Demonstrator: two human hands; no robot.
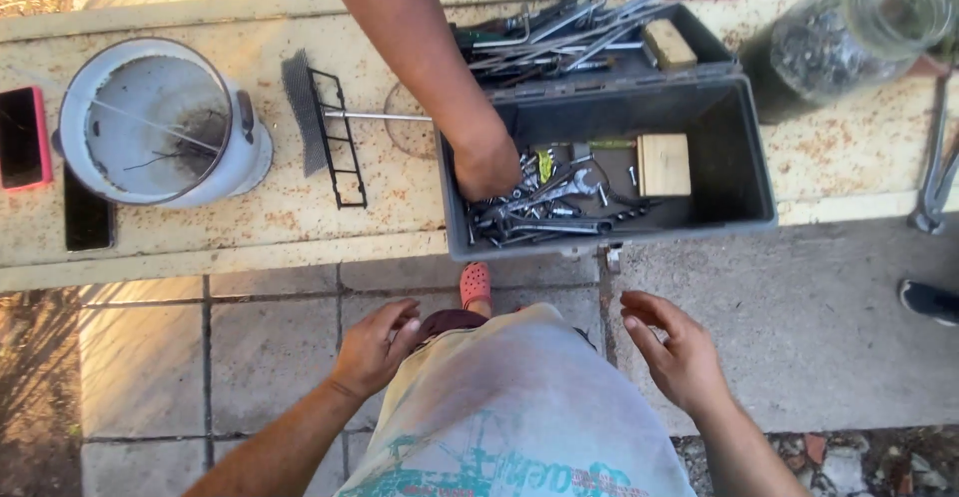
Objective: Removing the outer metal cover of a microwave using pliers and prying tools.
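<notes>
Your left hand (pixel 375 345) and right hand (pixel 671 349) hung spread and empty, near the grey plastic toolbox (pixel 744 162) on the rust-flecked bench (pixel 250 212). Another person's hand (pixel 486 165) dug among its wrenches (pixel 544 212).

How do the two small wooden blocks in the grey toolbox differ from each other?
The wooden block in the box lies in the lower compartment beside loose wrenches; the wooden block on the tray rests on the upper tray among long tools. The lower one looks larger and squarer, the upper one narrower and tilted. Both are pale, plain wood.
</notes>
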